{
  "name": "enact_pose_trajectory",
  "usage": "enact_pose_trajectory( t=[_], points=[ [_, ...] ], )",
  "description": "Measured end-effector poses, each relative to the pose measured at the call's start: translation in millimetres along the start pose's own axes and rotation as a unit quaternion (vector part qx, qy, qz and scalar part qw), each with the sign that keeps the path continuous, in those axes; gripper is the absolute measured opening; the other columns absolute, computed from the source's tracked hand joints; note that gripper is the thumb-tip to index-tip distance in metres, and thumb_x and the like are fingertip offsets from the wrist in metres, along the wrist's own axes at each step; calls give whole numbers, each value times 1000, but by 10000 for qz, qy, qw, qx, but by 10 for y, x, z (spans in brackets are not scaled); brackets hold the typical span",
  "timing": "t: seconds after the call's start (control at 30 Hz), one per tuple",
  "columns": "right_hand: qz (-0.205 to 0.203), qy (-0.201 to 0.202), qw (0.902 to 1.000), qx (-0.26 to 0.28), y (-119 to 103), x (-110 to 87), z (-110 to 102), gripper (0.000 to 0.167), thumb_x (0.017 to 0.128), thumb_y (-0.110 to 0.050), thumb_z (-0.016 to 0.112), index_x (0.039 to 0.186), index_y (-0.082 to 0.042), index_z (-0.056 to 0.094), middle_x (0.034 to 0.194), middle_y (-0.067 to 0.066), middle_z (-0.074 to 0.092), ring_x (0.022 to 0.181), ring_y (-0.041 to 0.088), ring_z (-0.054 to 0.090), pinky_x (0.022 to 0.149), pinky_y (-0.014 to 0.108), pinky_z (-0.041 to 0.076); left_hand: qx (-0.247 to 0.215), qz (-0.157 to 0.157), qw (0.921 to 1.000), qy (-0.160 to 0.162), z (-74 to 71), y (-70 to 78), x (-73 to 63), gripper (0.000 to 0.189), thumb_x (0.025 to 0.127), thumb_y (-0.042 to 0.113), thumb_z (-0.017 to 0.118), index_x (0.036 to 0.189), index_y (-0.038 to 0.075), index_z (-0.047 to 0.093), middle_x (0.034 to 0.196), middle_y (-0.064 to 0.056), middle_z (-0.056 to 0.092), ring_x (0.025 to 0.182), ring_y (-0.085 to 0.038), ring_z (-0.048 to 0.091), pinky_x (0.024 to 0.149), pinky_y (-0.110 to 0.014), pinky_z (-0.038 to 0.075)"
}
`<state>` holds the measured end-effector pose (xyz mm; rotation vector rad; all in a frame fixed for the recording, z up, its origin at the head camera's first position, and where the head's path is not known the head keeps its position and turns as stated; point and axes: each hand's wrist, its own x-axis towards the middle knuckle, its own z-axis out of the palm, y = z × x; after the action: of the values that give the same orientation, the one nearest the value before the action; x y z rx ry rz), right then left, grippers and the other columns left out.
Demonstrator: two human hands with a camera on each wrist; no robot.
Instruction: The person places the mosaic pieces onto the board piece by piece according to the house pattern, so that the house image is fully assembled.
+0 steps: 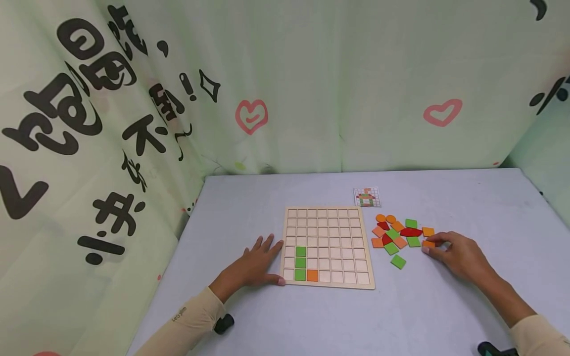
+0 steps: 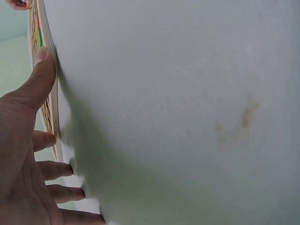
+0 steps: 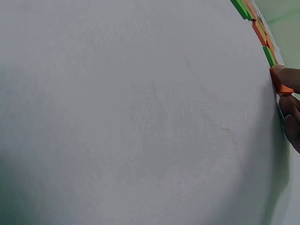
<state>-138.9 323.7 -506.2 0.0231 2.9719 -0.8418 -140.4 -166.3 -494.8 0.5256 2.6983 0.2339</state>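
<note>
A wooden grid board (image 1: 327,286) lies on the table with green square tiles (image 1: 301,262) stacked in one column and an orange square tile (image 1: 312,275) beside the lowest. My left hand (image 1: 256,264) rests at the board's left edge, fingers spread; in the left wrist view the thumb (image 2: 43,70) lies against the board's rim. To the right of the board, my right hand (image 1: 460,254) pinches an orange square tile (image 1: 428,244) between thumb and fingers, at the edge of a loose pile. The right wrist view shows this orange tile (image 3: 280,83) gripped close to the tabletop.
The loose pile holds green squares (image 1: 398,261), orange round pieces (image 1: 380,218), red pieces (image 1: 410,232) and several orange squares. A small pattern card (image 1: 367,197) lies behind the board's far right corner. A pale curtain (image 1: 338,99) hangs behind the table.
</note>
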Motion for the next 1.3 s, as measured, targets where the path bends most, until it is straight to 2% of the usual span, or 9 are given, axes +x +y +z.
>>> enact_pose_trajectory(
  t=[0.2,0.33,0.43,0.6,0.73,0.93,1.1,1.3],
  points=[
    [-181,-80,9998,69,-9,-14,-35,41,87,-17,77,119,5,67,99,20,63,79,24,50,54,23,41,-5,-4,10000,5,12,-3,7,105,78,66,74,160,20,28,167,-15,21,153,-45,18,110,-71,31],
    [-339,-217,9991,152,20,-14,-70,36,87,-13,76,118,4,68,94,15,64,78,22,51,55,23,41,34,-12,10000,16,26,-15,18,106,77,67,74,160,20,27,167,-15,20,153,-44,17,110,-71,31],
    [-441,-364,9981,250,48,-13,-81,36,88,-10,74,121,3,67,92,11,64,69,17,51,54,23,42,46,-17,10000,25,27,-18,21,106,77,67,74,160,21,27,167,-14,20,153,-44,17,110,-71,31],
    [-462,-655,9957,459,36,-29,-89,40,92,-10,70,130,1,62,94,10,62,57,13,52,52,23,45,42,-12,10000,26,18,-16,19,106,77,67,74,160,20,27,167,-14,21,153,-44,17,110,-71,31],
    [-571,-752,9936,617,-21,-51,-104,36,95,-13,68,128,-1,64,94,10,61,54,13,53,52,24,44,32,-12,10000,15,16,-21,22,106,77,67,73,160,20,27,167,-14,20,153,-44,17,110,-71,30],
    [-784,-885,9904,709,-119,-58,-92,37,91,-22,75,121,-2,67,92,6,62,57,11,52,53,23,44,16,-20,10000,26,21,-23,24,107,77,67,74,160,20,27,167,-14,20,153,-45,17,110,-72,30],
    [-941,-1051,9872,742,-219,-82,-40,39,86,-20,80,119,-1,70,93,3,64,60,9,51,54,22,45,22,-51,10000,5,34,-25,30,107,76,67,74,160,20,27,167,-14,20,153,-44,16,110,-71,30],
    [-1087,-1251,9804,1061,-377,-115,15,39,87,-18,78,121,-2,69,96,5,65,61,7,54,55,22,45,-49,-57,10000,-47,15,-11,26,106,77,65,75,160,20,27,168,-14,19,153,-45,16,110,-72,30]
  ],
)
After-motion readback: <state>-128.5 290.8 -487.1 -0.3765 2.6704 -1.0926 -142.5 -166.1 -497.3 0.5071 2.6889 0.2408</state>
